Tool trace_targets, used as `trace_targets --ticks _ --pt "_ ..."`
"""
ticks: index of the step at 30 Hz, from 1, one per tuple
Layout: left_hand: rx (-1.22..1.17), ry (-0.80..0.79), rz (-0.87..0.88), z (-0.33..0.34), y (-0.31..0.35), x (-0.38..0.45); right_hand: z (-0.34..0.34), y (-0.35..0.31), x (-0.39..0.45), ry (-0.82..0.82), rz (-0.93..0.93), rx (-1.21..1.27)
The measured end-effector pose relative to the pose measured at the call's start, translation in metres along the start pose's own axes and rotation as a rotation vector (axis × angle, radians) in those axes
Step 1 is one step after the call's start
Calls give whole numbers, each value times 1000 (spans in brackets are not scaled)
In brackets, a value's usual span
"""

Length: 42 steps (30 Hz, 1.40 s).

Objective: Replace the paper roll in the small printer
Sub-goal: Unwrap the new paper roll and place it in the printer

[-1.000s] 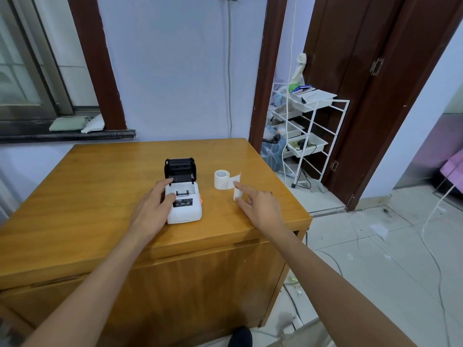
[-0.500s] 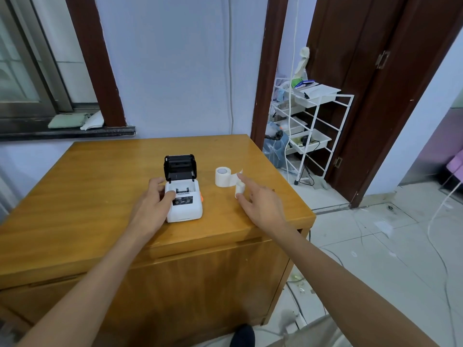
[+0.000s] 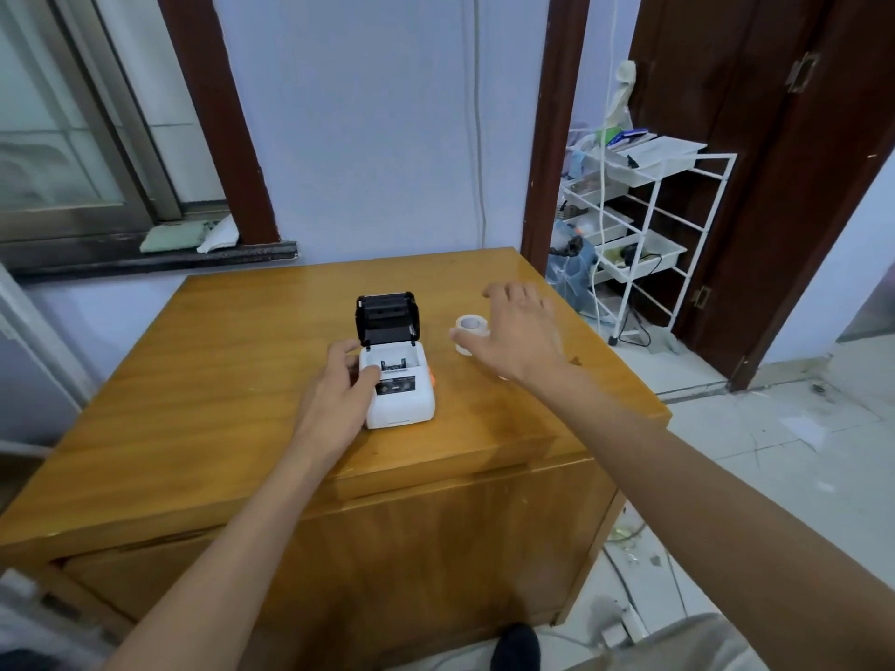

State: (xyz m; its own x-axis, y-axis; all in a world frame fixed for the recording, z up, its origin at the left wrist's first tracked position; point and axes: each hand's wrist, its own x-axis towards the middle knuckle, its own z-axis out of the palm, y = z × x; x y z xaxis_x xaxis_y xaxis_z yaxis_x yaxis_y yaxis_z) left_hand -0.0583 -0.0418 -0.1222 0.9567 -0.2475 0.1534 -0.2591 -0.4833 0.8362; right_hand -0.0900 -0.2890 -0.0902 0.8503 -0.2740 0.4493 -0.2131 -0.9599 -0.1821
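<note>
Surface: wooden table (image 3: 232, 380) standing against a pale wall, white wire rack (image 3: 649, 210) at 2 o'clock.
Printer (image 3: 398, 380): sitting mid-table, black lid (image 3: 386, 318) standing open.
Left hand (image 3: 339, 394): gripping the printer's left side, fingers curled.
Paper roll (image 3: 467, 334): resting at 3 o'clock of the printer.
Right hand (image 3: 520, 331): hovering spread wide over the roll, possibly touching it.

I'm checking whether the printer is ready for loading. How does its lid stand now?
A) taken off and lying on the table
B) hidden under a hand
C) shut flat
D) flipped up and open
D: the printer's black lid stands raised at the back, the paper bay below lies open, and the left hand holds the white body.
</note>
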Motion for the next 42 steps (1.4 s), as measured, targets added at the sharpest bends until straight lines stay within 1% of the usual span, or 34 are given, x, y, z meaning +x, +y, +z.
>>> trace_targets --ticks 3,7,10,12,16,20,22,24,27,31,35,37,42 --pt "12 5 -3 1 -1 1 6 -13 11 -98 -9 -84" --pt "33 10 -4 0 -2 2 12 -12 17 -95 38 -37" --pt "26 9 -4 -1 0 1 7 -10 18 -37 16 41" --pt "14 3 -3 -2 1 0 0 -15 17 12 -29 70" --pt "19 10 -4 -4 1 -2 -13 -29 7 58 -125 93" --pt "-101 12 -14 -8 -1 -4 -29 -39 -15 139 -138 199" --pt "-119 16 -14 -10 0 -5 -34 -45 -27 115 -146 241" --pt "-74 19 -6 -10 1 -7 -32 -48 -38 39 -138 247" --pt "-45 22 0 -10 4 -11 -24 -48 -43 -81 -100 221" --pt "-61 36 0 -13 3 -9 -13 -49 -36 -155 -121 159" --pt "-43 40 -11 -12 1 -8 -8 -46 -32 -186 -123 103" --pt "-37 43 -17 -11 1 -8 -9 -46 -31 -203 -124 113" --pt "-63 32 3 -10 0 -8 -16 -46 -38 -200 -103 287"
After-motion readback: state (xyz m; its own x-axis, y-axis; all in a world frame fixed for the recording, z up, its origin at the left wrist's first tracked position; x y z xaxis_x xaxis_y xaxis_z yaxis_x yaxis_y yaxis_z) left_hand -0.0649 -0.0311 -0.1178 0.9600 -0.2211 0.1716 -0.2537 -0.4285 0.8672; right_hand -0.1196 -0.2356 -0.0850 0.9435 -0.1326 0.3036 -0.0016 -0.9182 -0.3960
